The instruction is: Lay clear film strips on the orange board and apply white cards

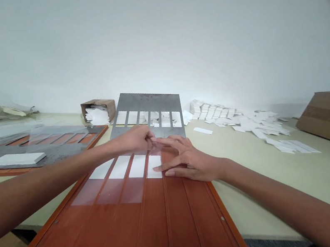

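**Clock reference:** we take 12 o'clock as away from the wearer and 6 o'clock as toward the wearer.

**Workpiece:** we identify it as the rightmost white paper strip (154,167), one of four side by side on the far end of an orange-brown grooved panel (157,226).

**Workpiece axis:** we read its long axis as running from 7 to 1 o'clock, with its far end pointing toward 1 o'clock, along the panel's grooves.

**Right hand** (189,162)**:** we find it nearest the workpiece, which lies at 9 o'clock from it. The hand is wide and flat, holding nothing visible, with one fingertip (160,168) on the strip.

**Left hand** (134,140)**:** we find the workpiece at 5 o'clock from it. The fingers are drawn narrow above the strip's far end; we cannot tell whether they hold anything.

**Adjacent items:** we note three other white strips (120,167) at 9 o'clock from the workpiece, with three translucent pinkish panes (110,191) toward the wearer.

**Beyond the panel:** we see a grey slotted metal plate (148,101) at 12 o'clock, with white pieces showing through its slots.

**Table** (252,193)**:** we note loose white cards (260,124) at 2 o'clock, a small cardboard box (99,111) at 11 o'clock, and a second slotted panel (61,146) at 10 o'clock.
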### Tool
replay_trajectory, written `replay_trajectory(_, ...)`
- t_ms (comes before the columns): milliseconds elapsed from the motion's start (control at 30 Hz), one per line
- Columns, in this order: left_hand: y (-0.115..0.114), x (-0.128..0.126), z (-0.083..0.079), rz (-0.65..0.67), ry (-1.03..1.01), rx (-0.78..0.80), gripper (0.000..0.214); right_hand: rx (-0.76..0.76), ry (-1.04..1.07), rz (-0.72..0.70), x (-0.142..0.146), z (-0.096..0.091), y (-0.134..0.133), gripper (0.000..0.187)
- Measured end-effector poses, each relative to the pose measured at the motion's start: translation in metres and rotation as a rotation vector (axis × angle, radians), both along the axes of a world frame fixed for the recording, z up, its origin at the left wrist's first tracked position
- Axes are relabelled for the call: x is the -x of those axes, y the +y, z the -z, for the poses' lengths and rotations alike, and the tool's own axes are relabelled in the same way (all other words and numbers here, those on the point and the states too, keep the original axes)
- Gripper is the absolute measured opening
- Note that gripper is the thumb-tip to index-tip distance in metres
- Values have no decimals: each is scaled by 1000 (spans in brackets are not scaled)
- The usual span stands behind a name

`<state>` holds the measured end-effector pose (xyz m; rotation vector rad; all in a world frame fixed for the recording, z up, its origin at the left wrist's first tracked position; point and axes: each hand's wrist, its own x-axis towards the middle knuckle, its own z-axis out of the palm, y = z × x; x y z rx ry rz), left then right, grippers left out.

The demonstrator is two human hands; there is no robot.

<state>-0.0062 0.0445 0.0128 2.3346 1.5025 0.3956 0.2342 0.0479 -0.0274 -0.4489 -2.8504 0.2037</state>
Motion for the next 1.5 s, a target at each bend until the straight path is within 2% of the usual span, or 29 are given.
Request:
replay_trajectory(200,-27,6,11,21,-72,-220,22,5,7,-15,0,-1,0,33)
replay_trajectory(367,-41,24,29,207,-50,-411,20,15,29,-34,0,-1,-1,34)
replay_trajectory(467,-46,29,34,341,16,-523,25,17,32,-39,0,-1,-1,34)
replay_trajectory(600,-53,25,32,397,203,-626,34,20,33,-39,0,0,0,33)
replay_trajectory(733,-56,24,31,400,324,-654,34,34,14,-30,0,0,1,33)
replay_trajectory(1000,-56,26,32,418,324,-662,31,27,28,-70,1,-1,0,31)
replay_trajectory(1267,-57,29,31,432,346,-646,40,26,33,-70,0,1,2,31)
replay_trajectory(1500,-54,31,31,453,346,-640,36,42,27,-72,0,1,2,31)
